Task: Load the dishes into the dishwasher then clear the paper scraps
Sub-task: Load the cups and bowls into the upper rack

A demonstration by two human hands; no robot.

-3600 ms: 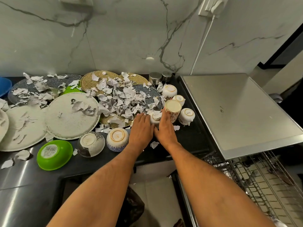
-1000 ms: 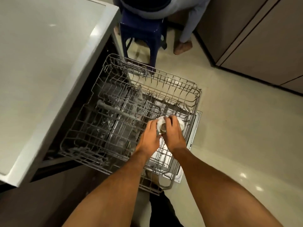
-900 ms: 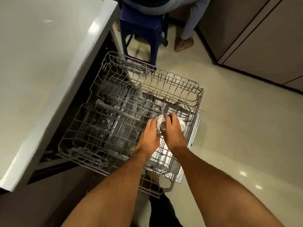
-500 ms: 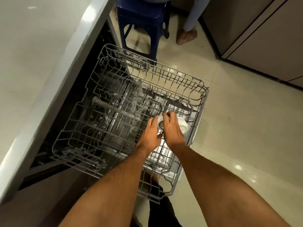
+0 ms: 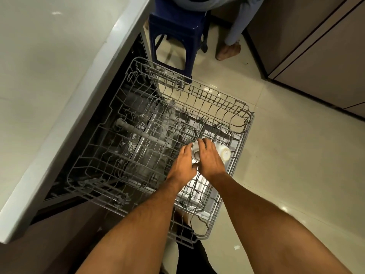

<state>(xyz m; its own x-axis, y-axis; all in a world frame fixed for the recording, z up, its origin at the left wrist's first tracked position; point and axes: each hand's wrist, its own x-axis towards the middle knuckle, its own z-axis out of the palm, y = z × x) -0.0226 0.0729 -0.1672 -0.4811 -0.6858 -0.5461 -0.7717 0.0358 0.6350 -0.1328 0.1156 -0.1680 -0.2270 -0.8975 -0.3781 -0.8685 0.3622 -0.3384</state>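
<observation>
We count two small white cups over one pulled-out wire dishwasher rack [image 5: 240,117], both near its right edge. Our right hand [image 5: 210,158] curls over them. The left cup [image 5: 195,152] lies tipped, its base facing up toward us; the right cup [image 5: 225,153] also lies on its side, long axis running left to right, its base pointing right. Our left hand [image 5: 182,165] touches the left cup with loosely bent fingers; we cannot tell whether it grips. One blue stool [image 5: 175,30] stands beyond the rack.
</observation>
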